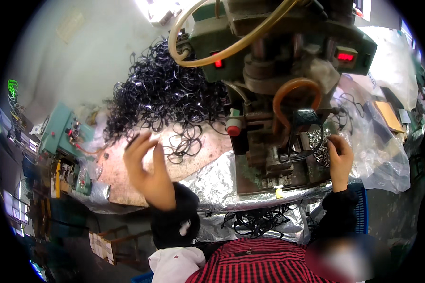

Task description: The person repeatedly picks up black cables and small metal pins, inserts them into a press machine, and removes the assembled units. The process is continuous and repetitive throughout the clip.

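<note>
My left hand point(151, 177) is raised over the left part of the bench, fingers apart and slightly smeared. A dark bit shows by its fingertips, but I cannot tell whether it touches them. My right hand point(341, 162) is at the right side of a green press point(248, 174), thumb and fingers drawn together. Just left of those fingertips, a looped black cable point(322, 146) hangs at the press's working area. Whether the fingers grip the cable or some small piece is hidden.
A big heap of black cables point(170, 89) covers the bench behind my left hand, with a few loose loops point(186, 144) nearer. Small metal parts point(320, 158) lie beside the press. A red button point(233, 130) juts from its left side. More cables point(257, 221) lie on foil at my lap.
</note>
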